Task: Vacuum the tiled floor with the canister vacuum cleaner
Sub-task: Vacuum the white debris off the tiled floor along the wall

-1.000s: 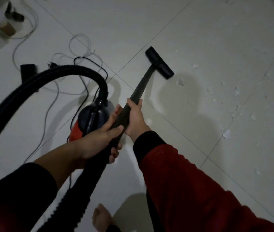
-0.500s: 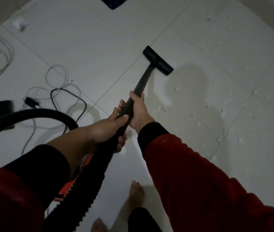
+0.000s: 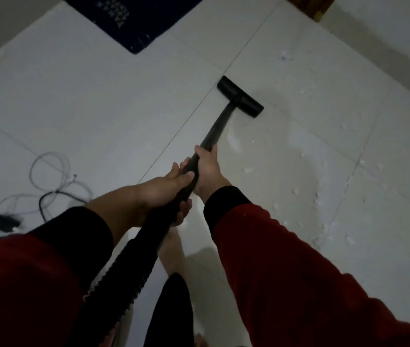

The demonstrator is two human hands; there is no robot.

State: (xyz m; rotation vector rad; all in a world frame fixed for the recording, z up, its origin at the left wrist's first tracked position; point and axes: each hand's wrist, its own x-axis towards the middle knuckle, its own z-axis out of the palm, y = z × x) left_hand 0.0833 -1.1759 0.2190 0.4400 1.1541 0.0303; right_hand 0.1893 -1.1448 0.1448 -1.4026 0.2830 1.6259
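A: In the head view, where is the wand, and how do the fingers hold it?

B: The black wand (image 3: 212, 135) goes up and to the right from both hands. The right hand (image 3: 207, 169) is higher, with its fingers (image 3: 200, 152) curled around the wand. The left hand (image 3: 166, 191) grips just below, touching the right one, near where the ribbed hose (image 3: 123, 271) begins. The floor nozzle (image 3: 240, 96) lies flat on the tiled floor (image 3: 98, 101), beside a tile joint, well apart from the hands.

A: What is difficult to see?

B: The canister is not visible. The hose is cut off at the bottom edge. White crumbs (image 3: 320, 199) are scattered to the right of the nozzle, small and blurred. Cables (image 3: 51, 181) lie at the left, a dark mat (image 3: 133, 18) is cut off at the top.
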